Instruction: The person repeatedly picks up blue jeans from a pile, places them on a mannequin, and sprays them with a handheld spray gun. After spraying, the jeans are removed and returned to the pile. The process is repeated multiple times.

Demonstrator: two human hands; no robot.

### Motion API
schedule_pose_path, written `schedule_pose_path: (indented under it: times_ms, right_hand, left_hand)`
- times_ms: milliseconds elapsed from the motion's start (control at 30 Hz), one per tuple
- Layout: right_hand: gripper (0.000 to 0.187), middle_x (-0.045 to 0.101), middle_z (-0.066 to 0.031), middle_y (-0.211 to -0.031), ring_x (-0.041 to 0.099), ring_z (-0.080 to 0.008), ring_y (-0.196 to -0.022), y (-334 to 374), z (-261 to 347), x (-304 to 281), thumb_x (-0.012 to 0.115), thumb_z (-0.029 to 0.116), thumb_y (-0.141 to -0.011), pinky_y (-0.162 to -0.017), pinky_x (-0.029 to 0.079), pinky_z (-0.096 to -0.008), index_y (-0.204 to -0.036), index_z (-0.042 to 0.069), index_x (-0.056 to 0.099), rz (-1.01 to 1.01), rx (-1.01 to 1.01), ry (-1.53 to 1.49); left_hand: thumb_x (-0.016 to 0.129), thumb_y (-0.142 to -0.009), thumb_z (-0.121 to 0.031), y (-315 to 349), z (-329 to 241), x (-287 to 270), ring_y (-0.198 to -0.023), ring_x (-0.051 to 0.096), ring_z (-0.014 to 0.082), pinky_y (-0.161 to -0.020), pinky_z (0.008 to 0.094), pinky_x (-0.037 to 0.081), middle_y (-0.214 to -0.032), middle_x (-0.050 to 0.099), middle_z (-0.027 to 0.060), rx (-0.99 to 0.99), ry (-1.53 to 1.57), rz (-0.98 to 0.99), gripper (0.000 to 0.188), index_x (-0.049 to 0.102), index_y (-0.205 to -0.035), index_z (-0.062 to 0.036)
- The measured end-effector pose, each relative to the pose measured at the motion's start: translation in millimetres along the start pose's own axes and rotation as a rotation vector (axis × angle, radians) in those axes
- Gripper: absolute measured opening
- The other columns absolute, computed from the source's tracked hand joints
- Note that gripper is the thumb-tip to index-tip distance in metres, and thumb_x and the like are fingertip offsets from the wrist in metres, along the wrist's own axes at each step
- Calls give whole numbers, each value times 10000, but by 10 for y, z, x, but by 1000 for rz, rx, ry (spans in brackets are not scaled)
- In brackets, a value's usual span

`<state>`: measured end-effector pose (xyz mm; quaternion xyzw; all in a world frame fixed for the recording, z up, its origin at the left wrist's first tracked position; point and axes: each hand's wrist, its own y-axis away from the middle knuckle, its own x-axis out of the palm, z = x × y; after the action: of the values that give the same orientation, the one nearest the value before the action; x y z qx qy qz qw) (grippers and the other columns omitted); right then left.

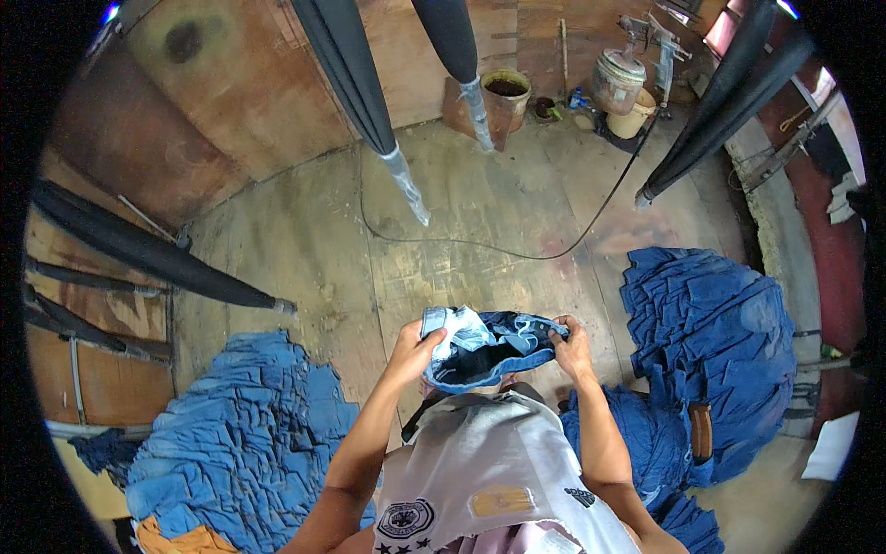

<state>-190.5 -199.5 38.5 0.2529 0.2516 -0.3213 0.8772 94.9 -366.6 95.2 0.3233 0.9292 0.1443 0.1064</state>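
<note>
A pair of blue jeans [494, 377] hangs in front of my body, with its waist opening spread wide toward me. My left hand [413, 351] is closed on the left side of the waistband, where pale lining shows. On the opposite side, my right hand [574, 349] pinches the waistband's edge. Dark inner cloth is visible through the opening, while the legs below are hidden. To my left lies a broad heap of lighter blue denim [235, 425]. Darker blue denim [711, 323] is heaped at my right, with a brown, wooden-looking piece [701, 431] resting on it.
Long black tubular forms [351, 74] with wrapped tips reach in from the left, top and right. A thin dark hose [471, 242] curves across the floor [305, 212]. Buckets [508, 85] and a spray gun [666, 51] are at the back. Orange cloth [180, 537] lies lower left.
</note>
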Motion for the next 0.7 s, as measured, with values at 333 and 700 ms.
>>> schedule_pose_path:
  times_ms: [333, 700]
  right_hand:
    - [348, 736, -203, -1011, 705, -397, -977, 959, -202, 128, 616, 26, -794, -841, 576, -467, -1095, 153, 735, 132, 44, 438]
    - [754, 481, -217, -1521, 379, -385, -1469, 3410, -464, 1132, 714, 293, -841, -1211, 148, -681, -1536, 167, 450, 36, 155, -29]
  left_hand:
    - [557, -887, -52, -347, 731, -568, -742, 616, 168, -650, 375, 490, -806, 669, 89, -73, -566, 735, 231, 671, -1071, 27]
    - [642, -782, -128, 67, 737, 475, -570, 572, 196, -537, 394, 443, -616, 603, 154, 157, -861, 1502, 193, 662, -805, 63]
